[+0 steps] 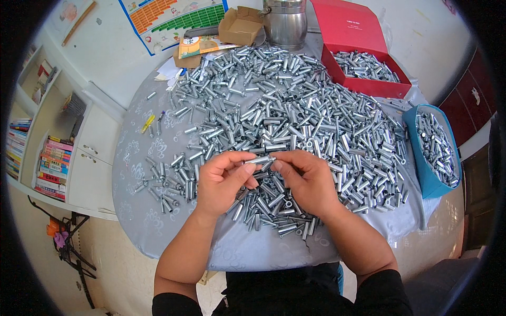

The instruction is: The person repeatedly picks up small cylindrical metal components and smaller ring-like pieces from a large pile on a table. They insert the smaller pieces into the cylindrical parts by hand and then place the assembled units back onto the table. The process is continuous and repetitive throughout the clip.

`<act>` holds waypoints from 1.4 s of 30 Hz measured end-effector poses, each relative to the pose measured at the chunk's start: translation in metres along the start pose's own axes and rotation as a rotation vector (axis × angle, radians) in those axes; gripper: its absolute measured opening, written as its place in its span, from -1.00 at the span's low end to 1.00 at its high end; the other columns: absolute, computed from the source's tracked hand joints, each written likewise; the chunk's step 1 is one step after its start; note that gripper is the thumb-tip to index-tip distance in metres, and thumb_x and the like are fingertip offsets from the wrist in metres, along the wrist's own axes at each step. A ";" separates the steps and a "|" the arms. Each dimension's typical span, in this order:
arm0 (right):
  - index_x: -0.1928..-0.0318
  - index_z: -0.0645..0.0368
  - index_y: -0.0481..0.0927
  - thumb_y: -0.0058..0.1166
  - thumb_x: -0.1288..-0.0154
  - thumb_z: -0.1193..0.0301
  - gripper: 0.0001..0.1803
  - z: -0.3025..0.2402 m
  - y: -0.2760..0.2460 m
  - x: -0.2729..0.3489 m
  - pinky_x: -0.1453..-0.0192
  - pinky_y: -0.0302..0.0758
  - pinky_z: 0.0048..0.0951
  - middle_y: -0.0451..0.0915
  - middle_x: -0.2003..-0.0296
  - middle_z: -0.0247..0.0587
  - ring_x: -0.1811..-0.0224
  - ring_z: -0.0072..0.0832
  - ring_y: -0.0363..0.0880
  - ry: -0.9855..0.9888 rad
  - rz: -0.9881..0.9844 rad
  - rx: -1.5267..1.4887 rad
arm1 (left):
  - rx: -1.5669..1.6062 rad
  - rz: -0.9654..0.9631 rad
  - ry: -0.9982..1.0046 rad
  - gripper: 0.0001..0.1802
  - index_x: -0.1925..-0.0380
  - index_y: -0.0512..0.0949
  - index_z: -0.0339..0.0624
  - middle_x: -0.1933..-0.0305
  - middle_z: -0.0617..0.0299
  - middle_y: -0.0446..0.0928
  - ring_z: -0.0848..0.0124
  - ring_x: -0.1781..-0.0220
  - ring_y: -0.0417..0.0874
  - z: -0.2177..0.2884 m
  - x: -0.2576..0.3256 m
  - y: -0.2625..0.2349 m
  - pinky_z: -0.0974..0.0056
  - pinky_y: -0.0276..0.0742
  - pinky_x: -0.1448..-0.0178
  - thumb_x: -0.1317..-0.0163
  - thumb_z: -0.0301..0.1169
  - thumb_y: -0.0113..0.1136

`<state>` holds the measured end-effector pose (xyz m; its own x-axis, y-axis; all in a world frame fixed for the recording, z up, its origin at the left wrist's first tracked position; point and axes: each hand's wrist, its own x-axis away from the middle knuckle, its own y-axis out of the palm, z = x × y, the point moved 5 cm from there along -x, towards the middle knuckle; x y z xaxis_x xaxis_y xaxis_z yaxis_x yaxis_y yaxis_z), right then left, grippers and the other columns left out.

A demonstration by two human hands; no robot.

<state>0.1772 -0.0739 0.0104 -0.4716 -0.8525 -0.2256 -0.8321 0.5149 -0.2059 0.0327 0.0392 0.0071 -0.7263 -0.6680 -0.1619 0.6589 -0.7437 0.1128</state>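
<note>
Head view: two hands (221, 184) (312, 181) hold one metal sleeve (260, 159) above one table (138, 224).

On the person's left I see a strip of grey tablecloth (138, 216) where a hand could slide by, skirting a yellow tool (147, 124) and some strays. Ahead of both hands the heap of metal sleeves (295, 113) blocks any low pass, with a steel pot (285, 25) and red box (363, 87) behind and a blue bin (414, 142) walling the right.
</note>
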 end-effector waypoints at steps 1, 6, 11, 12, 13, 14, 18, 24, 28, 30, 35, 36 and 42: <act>0.06 0.24 0.63 0.18 -0.25 0.53 -0.76 -0.003 0.001 0.001 0.34 0.47 -0.49 0.62 0.34 -0.14 0.43 -0.48 0.56 -0.047 -0.030 0.039 | -0.013 -0.010 -0.013 -0.80 0.09 0.56 -0.36 0.25 0.09 0.67 0.55 0.42 0.65 -0.001 0.000 0.000 0.49 0.59 0.35 -0.30 -0.55 0.17; 0.09 0.26 0.64 0.18 -0.23 0.54 -0.78 -0.008 0.002 0.000 0.39 0.46 -0.47 0.60 0.36 -0.15 0.47 -0.47 0.54 -0.080 0.039 0.006 | -0.021 -0.008 -0.038 -0.80 0.10 0.58 -0.34 0.30 0.14 0.66 0.58 0.43 0.64 -0.001 0.002 0.004 0.51 0.57 0.36 -0.29 -0.54 0.19; 0.09 0.24 0.64 0.22 -0.21 0.53 -0.77 -0.009 0.001 0.000 0.42 0.44 -0.51 0.57 0.39 -0.20 0.53 -0.55 0.48 -0.103 -0.026 0.055 | -0.072 -0.013 -0.027 -0.81 0.11 0.60 -0.33 0.36 0.18 0.65 0.60 0.47 0.61 -0.001 0.002 0.002 0.52 0.53 0.40 -0.29 -0.52 0.20; 0.10 0.24 0.65 0.23 -0.20 0.53 -0.77 -0.009 0.001 0.000 0.42 0.44 -0.52 0.58 0.39 -0.20 0.53 -0.56 0.48 -0.088 -0.018 0.052 | -0.075 -0.001 -0.029 -0.81 0.12 0.60 -0.33 0.36 0.17 0.65 0.58 0.48 0.61 -0.001 0.002 0.002 0.51 0.53 0.41 -0.29 -0.51 0.20; 0.12 0.24 0.65 0.23 -0.20 0.53 -0.78 -0.009 0.000 0.001 0.43 0.44 -0.52 0.58 0.39 -0.21 0.53 -0.57 0.47 -0.073 -0.010 0.050 | -0.078 0.010 -0.031 -0.81 0.12 0.60 -0.33 0.36 0.16 0.66 0.56 0.49 0.61 -0.001 0.002 0.002 0.49 0.52 0.41 -0.29 -0.51 0.20; 0.13 0.24 0.65 0.24 -0.20 0.53 -0.79 -0.009 0.001 0.001 0.43 0.43 -0.52 0.58 0.38 -0.21 0.54 -0.57 0.47 -0.059 -0.003 0.047 | -0.081 0.024 -0.031 -0.81 0.12 0.61 -0.33 0.36 0.15 0.66 0.54 0.50 0.61 -0.001 0.002 0.002 0.47 0.52 0.41 -0.29 -0.51 0.19; 0.18 0.24 0.66 0.25 -0.20 0.52 -0.83 -0.013 0.000 0.000 0.43 0.43 -0.53 0.60 0.39 -0.22 0.52 -0.59 0.48 -0.004 0.040 -0.059 | -0.062 0.049 -0.061 -0.81 0.12 0.60 -0.33 0.37 0.15 0.65 0.53 0.50 0.62 0.001 0.002 -0.002 0.47 0.53 0.41 -0.29 -0.50 0.19; 0.18 0.25 0.66 0.23 -0.21 0.53 -0.84 -0.009 -0.001 0.000 0.42 0.42 -0.54 0.62 0.40 -0.22 0.52 -0.63 0.48 -0.049 0.034 0.004 | -0.039 0.013 -0.053 -0.82 0.14 0.61 -0.34 0.39 0.13 0.65 0.52 0.51 0.62 0.001 0.001 0.000 0.46 0.54 0.42 -0.28 -0.51 0.20; 0.20 0.27 0.65 0.19 -0.24 0.53 -0.87 -0.005 0.001 0.000 0.41 0.43 -0.54 0.62 0.43 -0.23 0.51 -0.63 0.49 0.014 -0.020 -0.060 | -0.034 0.004 -0.049 -0.82 0.14 0.62 -0.34 0.39 0.13 0.65 0.51 0.51 0.62 0.001 0.001 0.001 0.46 0.54 0.42 -0.28 -0.52 0.20; 0.21 0.28 0.64 0.18 -0.25 0.52 -0.88 -0.003 0.002 0.000 0.41 0.43 -0.55 0.62 0.44 -0.24 0.50 -0.64 0.49 0.047 -0.046 -0.080 | -0.036 0.006 -0.052 -0.82 0.14 0.61 -0.34 0.39 0.13 0.65 0.51 0.51 0.62 0.000 0.001 0.000 0.46 0.54 0.42 -0.28 -0.52 0.19; 0.18 0.28 0.63 0.18 -0.27 0.50 -0.86 -0.003 0.002 0.001 0.40 0.43 -0.56 0.62 0.45 -0.26 0.49 -0.65 0.50 0.076 -0.007 -0.141 | -0.042 0.023 -0.078 -0.82 0.14 0.61 -0.35 0.39 0.13 0.65 0.52 0.52 0.61 0.001 0.002 0.002 0.46 0.54 0.42 -0.29 -0.52 0.18; 0.18 0.27 0.63 0.18 -0.27 0.50 -0.86 -0.002 0.003 0.001 0.40 0.43 -0.57 0.62 0.45 -0.27 0.49 -0.66 0.50 0.063 -0.004 -0.153 | -0.050 0.017 -0.071 -0.81 0.14 0.61 -0.35 0.39 0.13 0.65 0.52 0.52 0.61 0.002 0.002 0.003 0.46 0.53 0.42 -0.29 -0.51 0.18; 0.15 0.25 0.62 0.20 -0.26 0.51 -0.84 0.001 -0.001 0.001 0.40 0.45 -0.58 0.60 0.43 -0.31 0.49 -0.67 0.49 0.021 0.040 -0.097 | -0.071 0.090 -0.061 -0.81 0.14 0.62 -0.36 0.38 0.14 0.64 0.52 0.55 0.59 0.002 0.002 -0.001 0.46 0.51 0.45 -0.31 -0.48 0.17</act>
<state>0.1780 -0.0757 0.0096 -0.5100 -0.8338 -0.2113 -0.8364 0.5381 -0.1042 0.0301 0.0388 0.0088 -0.6731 -0.7336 -0.0938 0.7323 -0.6788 0.0542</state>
